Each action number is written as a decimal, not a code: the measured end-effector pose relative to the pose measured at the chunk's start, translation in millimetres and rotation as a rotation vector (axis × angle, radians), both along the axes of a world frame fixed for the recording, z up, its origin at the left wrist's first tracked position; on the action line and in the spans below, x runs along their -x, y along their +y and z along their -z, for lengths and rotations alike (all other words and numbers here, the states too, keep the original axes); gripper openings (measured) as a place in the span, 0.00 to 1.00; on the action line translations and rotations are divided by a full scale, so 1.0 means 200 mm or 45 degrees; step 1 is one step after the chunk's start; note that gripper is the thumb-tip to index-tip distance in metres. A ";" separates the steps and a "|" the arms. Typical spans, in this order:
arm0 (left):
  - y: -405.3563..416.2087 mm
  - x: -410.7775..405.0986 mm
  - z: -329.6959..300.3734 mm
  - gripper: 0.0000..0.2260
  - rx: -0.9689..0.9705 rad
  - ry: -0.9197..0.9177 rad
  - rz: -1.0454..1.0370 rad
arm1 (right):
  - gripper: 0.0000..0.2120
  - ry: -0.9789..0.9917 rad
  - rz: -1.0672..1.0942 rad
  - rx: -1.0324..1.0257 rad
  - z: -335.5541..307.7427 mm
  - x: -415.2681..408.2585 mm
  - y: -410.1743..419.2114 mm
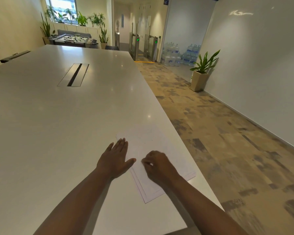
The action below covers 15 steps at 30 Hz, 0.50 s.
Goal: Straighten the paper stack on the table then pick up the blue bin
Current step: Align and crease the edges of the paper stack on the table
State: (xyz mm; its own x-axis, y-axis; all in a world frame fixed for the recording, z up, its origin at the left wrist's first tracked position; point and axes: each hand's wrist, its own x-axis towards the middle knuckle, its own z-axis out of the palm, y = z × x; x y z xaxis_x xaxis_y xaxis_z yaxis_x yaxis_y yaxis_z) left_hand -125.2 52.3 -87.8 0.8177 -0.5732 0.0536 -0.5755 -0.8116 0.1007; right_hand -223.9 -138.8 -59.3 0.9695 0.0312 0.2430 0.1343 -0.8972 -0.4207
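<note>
A stack of white paper sheets (148, 145) lies near the right edge of the long white table (58, 124), its sheets slightly fanned at the near corner. My left hand (116, 158) lies flat with straight fingers at the stack's left edge, fingertips on the paper. My right hand (157, 165) rests on the middle of the stack with its fingers curled under, knuckles up; whether it pinches a sheet is hidden. No blue bin is in view.
A cable slot (74, 74) is set into the table's middle. Patterned carpet floor (219, 133) runs along the right. A potted plant (201, 72) stands by the right wall, water bottles (178, 55) and entry gates (143, 46) beyond it.
</note>
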 end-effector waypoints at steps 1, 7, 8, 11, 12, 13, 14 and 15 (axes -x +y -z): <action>0.00 0.00 0.00 0.43 -0.003 -0.005 -0.001 | 0.11 -0.001 -0.060 -0.009 -0.01 0.03 0.01; 0.00 0.00 0.00 0.43 0.000 -0.008 0.001 | 0.13 -0.046 0.248 -0.081 -0.04 -0.02 -0.08; 0.00 0.00 0.00 0.43 -0.001 -0.011 0.001 | 0.15 -0.037 0.156 -0.027 -0.03 -0.01 -0.02; 0.00 0.01 -0.01 0.43 -0.007 -0.006 -0.003 | 0.12 0.019 -0.062 0.005 -0.02 0.07 0.04; 0.00 0.00 0.00 0.43 -0.005 -0.005 -0.002 | 0.11 0.024 -0.002 -0.037 -0.02 0.07 0.00; 0.00 0.00 0.00 0.43 0.000 -0.007 -0.003 | 0.11 0.021 0.090 -0.077 -0.02 0.05 -0.05; 0.00 0.00 0.00 0.43 0.004 -0.009 -0.005 | 0.11 0.018 0.199 -0.092 -0.01 0.04 -0.09; 0.00 0.00 0.00 0.43 0.004 -0.008 -0.007 | 0.12 0.007 0.279 -0.066 -0.02 0.02 -0.11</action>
